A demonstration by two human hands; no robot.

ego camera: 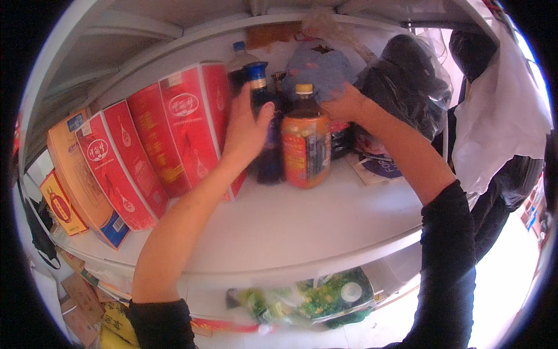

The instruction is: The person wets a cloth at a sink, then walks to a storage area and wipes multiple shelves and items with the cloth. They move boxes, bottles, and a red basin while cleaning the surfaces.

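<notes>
My left hand is around a dark bottle with a blue cap, its thumb and a finger on either side of the bottle's upper part. Just right of that bottle stands an orange-labelled bottle with a yellow cap, upright on the white shelf. Behind it, my right hand reaches to a blue-grey plastic bag. Its fingers are partly hidden, so their grip is unclear. A clear bottle with a blue cap stands farther back.
Red gift boxes, an orange-tan box and a small yellow box line the left. Black plastic bags and a white bag bulge at right. A flat printed packet lies on the shelf. Below sits a green-patterned package.
</notes>
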